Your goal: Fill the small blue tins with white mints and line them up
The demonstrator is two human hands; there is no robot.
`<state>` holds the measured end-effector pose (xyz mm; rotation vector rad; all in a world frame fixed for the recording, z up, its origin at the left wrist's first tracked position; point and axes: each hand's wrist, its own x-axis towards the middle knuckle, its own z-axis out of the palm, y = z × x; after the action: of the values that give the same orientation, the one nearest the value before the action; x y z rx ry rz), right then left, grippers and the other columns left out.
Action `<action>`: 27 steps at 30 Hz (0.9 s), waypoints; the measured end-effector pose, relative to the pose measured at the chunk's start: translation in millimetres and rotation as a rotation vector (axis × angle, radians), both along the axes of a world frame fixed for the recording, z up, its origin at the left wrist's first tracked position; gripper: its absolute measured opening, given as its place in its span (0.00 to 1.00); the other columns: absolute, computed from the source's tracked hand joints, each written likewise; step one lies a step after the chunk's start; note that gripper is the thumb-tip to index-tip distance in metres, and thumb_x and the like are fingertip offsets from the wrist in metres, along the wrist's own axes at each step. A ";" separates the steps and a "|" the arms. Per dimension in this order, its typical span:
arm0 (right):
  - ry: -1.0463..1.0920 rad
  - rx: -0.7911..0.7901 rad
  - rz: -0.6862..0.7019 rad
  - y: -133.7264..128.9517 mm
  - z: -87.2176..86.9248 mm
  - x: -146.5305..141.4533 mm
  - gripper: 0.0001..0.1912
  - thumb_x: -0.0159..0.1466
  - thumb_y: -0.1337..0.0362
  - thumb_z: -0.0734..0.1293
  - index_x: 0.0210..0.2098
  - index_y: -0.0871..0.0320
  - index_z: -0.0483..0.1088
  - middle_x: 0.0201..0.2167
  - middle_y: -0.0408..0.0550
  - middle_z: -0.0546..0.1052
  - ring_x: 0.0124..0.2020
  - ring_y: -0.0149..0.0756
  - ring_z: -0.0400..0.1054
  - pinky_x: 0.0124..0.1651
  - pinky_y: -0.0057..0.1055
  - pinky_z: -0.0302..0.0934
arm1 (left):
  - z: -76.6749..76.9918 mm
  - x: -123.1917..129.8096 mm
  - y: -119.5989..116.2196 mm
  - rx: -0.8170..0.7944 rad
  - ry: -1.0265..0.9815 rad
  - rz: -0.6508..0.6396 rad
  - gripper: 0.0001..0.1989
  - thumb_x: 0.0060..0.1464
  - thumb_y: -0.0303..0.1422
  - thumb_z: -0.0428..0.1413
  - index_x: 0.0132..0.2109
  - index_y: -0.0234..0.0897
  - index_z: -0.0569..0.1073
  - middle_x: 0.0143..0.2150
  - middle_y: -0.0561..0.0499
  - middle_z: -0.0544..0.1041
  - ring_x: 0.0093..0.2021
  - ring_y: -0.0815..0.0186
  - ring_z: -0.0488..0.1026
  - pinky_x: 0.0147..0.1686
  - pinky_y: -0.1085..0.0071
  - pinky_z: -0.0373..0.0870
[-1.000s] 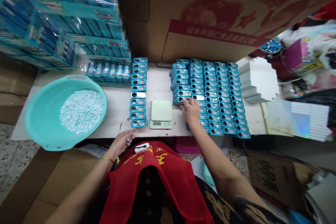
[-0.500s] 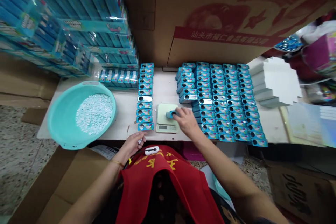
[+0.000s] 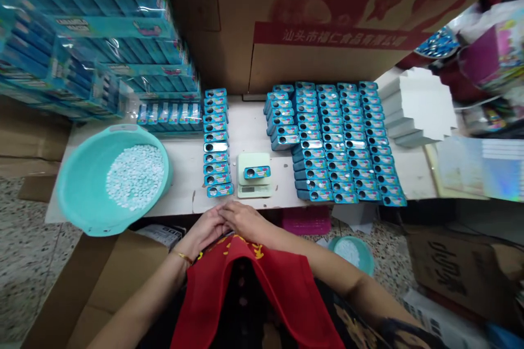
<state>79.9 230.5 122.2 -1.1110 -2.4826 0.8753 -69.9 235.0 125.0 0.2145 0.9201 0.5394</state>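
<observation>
My left hand (image 3: 208,227) and my right hand (image 3: 244,221) meet at the table's front edge, fingers curled together. Half a second ago small white pieces, seemingly tablets, showed in the left fingers; now the fingertips cover them. Whatever the right fingers pinch is hidden. Just beyond my hands is a pale green digital scale (image 3: 254,159). Lying across it is a blue tin (image 3: 257,173) with a dark round opening, touched by neither hand. To its left runs a column of similar blue tins (image 3: 216,157). A turquoise basin (image 3: 70,185) holds many white tablets (image 3: 137,177).
Several columns of blue tins (image 3: 333,144) stand right of the scale, with white folded card (image 3: 426,106) beyond. Clear-wrapped blue boxes (image 3: 110,27) are stacked at the back left. A large carton (image 3: 233,38) walls off the back. Below the table sits a smaller turquoise tub (image 3: 366,253).
My right hand has let go of the tin on the scale and come back to my left hand. The tin now lies straight across the scale. The view has shifted slightly.
</observation>
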 end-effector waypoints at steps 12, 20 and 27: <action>0.010 -0.105 0.034 -6.0 -6.9 -0.3 0.13 0.62 0.70 0.59 0.46 0.59 0.64 0.36 0.47 0.70 0.37 0.32 0.64 0.38 0.27 0.59 | -10.9 -8.5 -18.8 -0.033 -0.027 0.001 0.12 0.42 0.22 0.60 0.37 0.33 0.71 0.36 0.50 0.77 0.37 0.67 0.75 0.46 0.70 0.67; 0.000 -0.105 0.005 -12.6 -8.3 1.2 0.19 0.62 0.66 0.61 0.53 0.56 0.61 0.40 0.48 0.69 0.40 0.35 0.64 0.40 0.28 0.59 | -9.5 -8.8 -21.1 -0.026 -0.055 0.038 0.12 0.44 0.20 0.57 0.39 0.32 0.74 0.38 0.49 0.77 0.40 0.67 0.74 0.46 0.70 0.67; 0.057 -0.066 -0.218 2.6 -1.9 8.8 0.13 0.64 0.70 0.56 0.45 0.57 0.67 0.39 0.48 0.70 0.39 0.33 0.63 0.40 0.28 0.59 | 11.3 16.1 9.4 0.029 -0.044 0.082 0.11 0.39 0.18 0.54 0.32 0.31 0.76 0.33 0.49 0.77 0.36 0.69 0.73 0.42 0.72 0.68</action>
<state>88.7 233.2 120.3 -1.3288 -2.2491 0.9155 -53.8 244.4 136.3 0.1909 0.8816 0.6309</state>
